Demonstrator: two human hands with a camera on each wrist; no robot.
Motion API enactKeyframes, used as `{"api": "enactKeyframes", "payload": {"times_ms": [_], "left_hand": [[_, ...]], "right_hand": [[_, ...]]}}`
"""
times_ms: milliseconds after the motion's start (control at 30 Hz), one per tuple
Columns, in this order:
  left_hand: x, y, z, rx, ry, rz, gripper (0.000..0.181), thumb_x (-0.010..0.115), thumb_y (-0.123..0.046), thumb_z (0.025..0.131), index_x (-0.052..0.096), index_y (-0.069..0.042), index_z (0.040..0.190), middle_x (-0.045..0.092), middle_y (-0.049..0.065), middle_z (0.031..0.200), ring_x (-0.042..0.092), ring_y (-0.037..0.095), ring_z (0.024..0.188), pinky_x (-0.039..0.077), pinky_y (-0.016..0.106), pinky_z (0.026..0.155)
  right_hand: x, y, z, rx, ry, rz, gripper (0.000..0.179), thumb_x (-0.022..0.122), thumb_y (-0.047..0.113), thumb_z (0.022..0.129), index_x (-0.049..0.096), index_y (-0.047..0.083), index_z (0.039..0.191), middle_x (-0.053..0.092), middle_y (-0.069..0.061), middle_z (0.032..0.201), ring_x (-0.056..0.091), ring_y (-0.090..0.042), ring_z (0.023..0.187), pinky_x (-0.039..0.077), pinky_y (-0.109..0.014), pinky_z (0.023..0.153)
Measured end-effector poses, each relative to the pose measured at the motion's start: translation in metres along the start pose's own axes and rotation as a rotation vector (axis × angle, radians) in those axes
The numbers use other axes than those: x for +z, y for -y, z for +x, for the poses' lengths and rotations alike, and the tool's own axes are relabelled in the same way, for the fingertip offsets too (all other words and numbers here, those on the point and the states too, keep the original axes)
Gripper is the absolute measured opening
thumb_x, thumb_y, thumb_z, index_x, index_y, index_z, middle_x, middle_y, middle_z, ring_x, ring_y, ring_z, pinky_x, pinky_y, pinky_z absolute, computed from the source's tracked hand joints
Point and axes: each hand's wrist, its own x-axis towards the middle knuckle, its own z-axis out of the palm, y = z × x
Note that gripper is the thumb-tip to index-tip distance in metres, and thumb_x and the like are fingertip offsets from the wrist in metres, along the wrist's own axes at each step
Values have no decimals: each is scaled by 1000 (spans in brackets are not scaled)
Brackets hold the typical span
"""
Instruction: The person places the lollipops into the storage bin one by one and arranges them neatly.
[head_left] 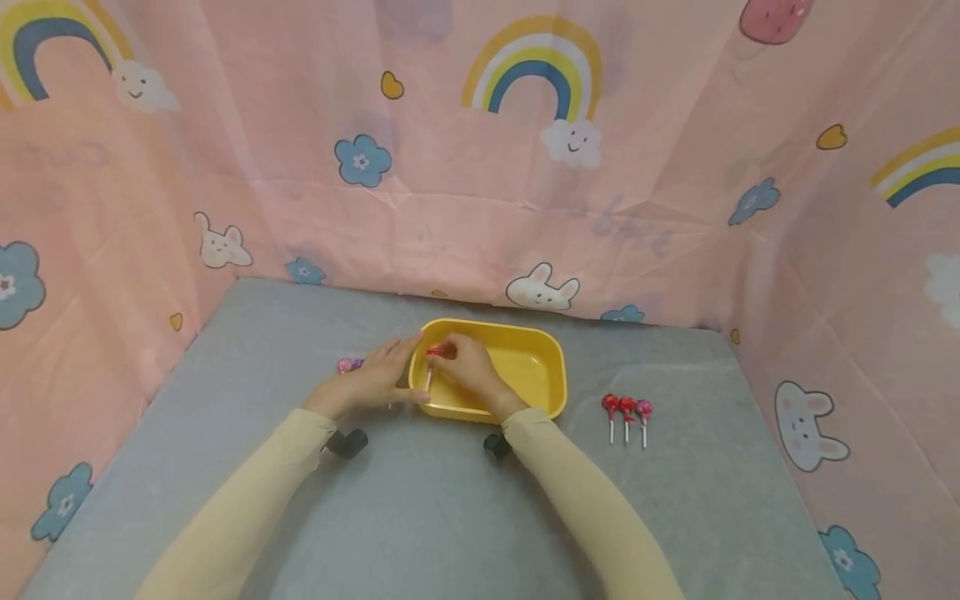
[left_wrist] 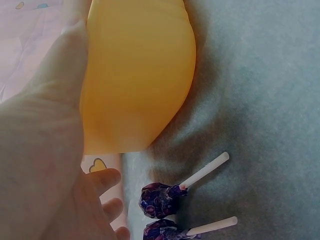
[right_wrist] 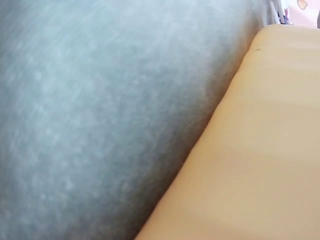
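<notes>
In the head view, my right hand [head_left: 471,368] reaches inside a yellow plastic box [head_left: 536,371] and pinches a red-wrapped lollipop [head_left: 429,379] by its head, the white stick pointing toward me. My left hand [head_left: 371,379] rests against the box's left end with its fingers extended. Beside that hand lies a pink and purple lollipop [head_left: 348,365], partly covered by it. Two dark purple lollipops [left_wrist: 161,200] show below the box wall in the left wrist view. From the right wrist only the box's outer wall [right_wrist: 260,145] and the cloth appear; the right hand is out of that view.
Three red and pink lollipops [head_left: 626,406] lie in a row right of the box, sticks toward me. Grey cloth [head_left: 420,517] covers the table. A pink patterned curtain [head_left: 450,225] encloses the back and sides. Black wrist devices [head_left: 348,443] sit under both wrists.
</notes>
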Motion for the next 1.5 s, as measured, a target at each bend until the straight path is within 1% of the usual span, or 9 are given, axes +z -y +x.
{"api": "enactKeyframes", "payload": {"times_ms": [200,300,433,567,867,1000,1100,1300,1500], "left_hand": [[-1,-1,-1,-3,-9,-17,108,64,-61,87,-2,-17,161,11,12,168,5,43,154,13,63,123],[-2,-2,-2,-1,-9,-16,108,64,-61,88,-2,-16,161,11,12,168,5,44,154,13,63,123],[-2,-2,-2,3,-12,-11,107,63,-61,88,-2,-15,161,11,12,168,6,44,154,14,63,123],[-2,-2,-3,1,-8,-11,108,63,-62,87,-2,-15,161,11,13,168,6,44,154,14,63,123],[-1,-2,-3,-11,-4,-16,106,64,-58,89,-2,-16,161,11,13,168,5,44,154,14,64,123],[-1,-2,-3,-14,-5,-27,106,65,-56,89,-2,-16,161,11,14,168,5,45,154,14,65,122],[0,-1,-2,-18,1,-30,107,65,-58,88,-2,-17,161,11,13,168,4,44,154,14,65,122],[2,2,0,-20,3,-20,108,63,-63,87,-4,-20,161,10,11,168,5,42,155,14,64,123],[5,5,2,-7,-4,-19,108,63,-62,88,-5,-19,160,10,13,168,5,44,154,14,65,122]], "right_hand": [[1,0,1,-16,-1,-46,25,71,32,92,68,8,100,67,-7,98,58,-21,90,54,-35,90],[1,0,2,-41,0,-76,25,70,32,92,70,8,100,67,-7,97,57,-21,91,52,-35,91],[2,0,2,-68,-3,-109,25,72,31,91,72,7,98,67,-7,96,55,-21,91,48,-35,90],[4,-1,2,-77,-7,-141,26,73,32,89,73,7,96,65,-8,95,54,-21,90,46,-35,87],[6,-2,1,-75,-9,-177,26,74,34,87,72,8,92,61,-7,96,53,-22,93,45,-35,88],[7,-1,1,-59,-1,-191,26,74,34,87,72,9,92,60,-6,97,52,-21,94,44,-34,88],[7,0,0,-48,6,-201,26,74,34,88,71,9,93,59,-6,97,51,-22,94,44,-35,88],[8,-2,0,-52,5,-240,28,73,38,88,71,10,94,59,-5,97,51,-21,92,44,-34,86],[7,-2,0,-61,-2,-246,28,73,38,88,72,11,94,60,-5,97,52,-21,94,45,-35,87]]}}
